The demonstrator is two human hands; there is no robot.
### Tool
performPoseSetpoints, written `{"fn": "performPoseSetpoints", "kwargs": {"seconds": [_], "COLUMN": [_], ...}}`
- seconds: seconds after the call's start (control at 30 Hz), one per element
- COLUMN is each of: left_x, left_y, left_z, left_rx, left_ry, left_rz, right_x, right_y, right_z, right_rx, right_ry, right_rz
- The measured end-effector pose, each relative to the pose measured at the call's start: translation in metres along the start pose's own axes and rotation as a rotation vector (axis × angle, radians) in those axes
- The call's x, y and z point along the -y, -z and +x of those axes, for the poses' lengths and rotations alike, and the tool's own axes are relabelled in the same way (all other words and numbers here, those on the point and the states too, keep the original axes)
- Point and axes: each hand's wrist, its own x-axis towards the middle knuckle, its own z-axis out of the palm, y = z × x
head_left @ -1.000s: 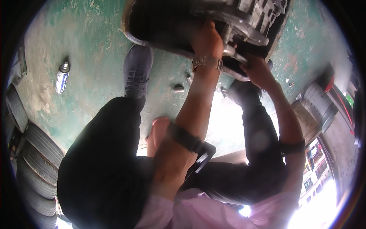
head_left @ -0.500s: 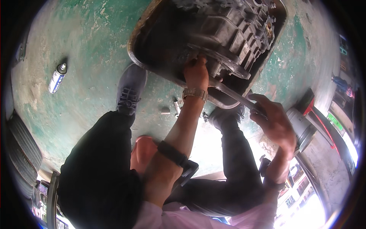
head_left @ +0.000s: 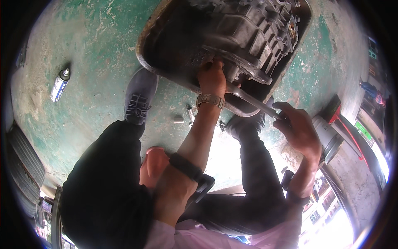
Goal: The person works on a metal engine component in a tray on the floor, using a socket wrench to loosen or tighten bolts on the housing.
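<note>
A grey cast-metal gearbox-like housing point(head_left: 244, 33) lies in a dark, rust-edged metal tray point(head_left: 143, 39) on the floor. At its near end is a flange point(head_left: 242, 66). My left hand point(head_left: 212, 79), with a metal watch on the wrist, is closed by the flange's left edge; its fingertips are partly hidden, and what they grip cannot be made out. From beside that hand a long-handled metal wrench point(head_left: 251, 100) slants down to the right over the tray's rim. Around its outer end my right hand point(head_left: 299, 132) is closed, thumb and fingers on the handle.
A spray can point(head_left: 60, 85) stands on the green floor at left. Small metal sockets point(head_left: 190, 114) lie between my shoes. Stacked tyres point(head_left: 25, 159) are at far left, an orange-pink object point(head_left: 153, 164) is under my left arm, and a bucket point(head_left: 327, 137) is at right.
The view has shifted slightly. My right hand sits a little differently on the wrench handle, its fingers slightly looser; the wrench and my left hand hold nearly the same place.
</note>
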Motion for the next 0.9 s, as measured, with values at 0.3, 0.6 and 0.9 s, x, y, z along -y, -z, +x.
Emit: {"fn": "performPoseSetpoints", "kwargs": {"seconds": [0.3, 0.6, 0.9], "left_x": [0.005, 0.010, 0.011], "left_y": [0.002, 0.015, 0.020], "left_z": [0.006, 0.014, 0.013], "left_rx": [-0.018, 0.091, 0.276], "left_ry": [-0.345, -0.271, -0.151], "left_rz": [0.393, 0.102, -0.131], "right_x": [-0.062, -0.024, -0.031], "right_y": [-0.038, -0.033, -0.036], "right_z": [0.032, 0.015, 0.022], "right_rx": [0.014, -0.165, -0.038], "right_ry": [0.016, 0.088, 0.076], "right_rz": [0.214, 0.129, 0.224]}}
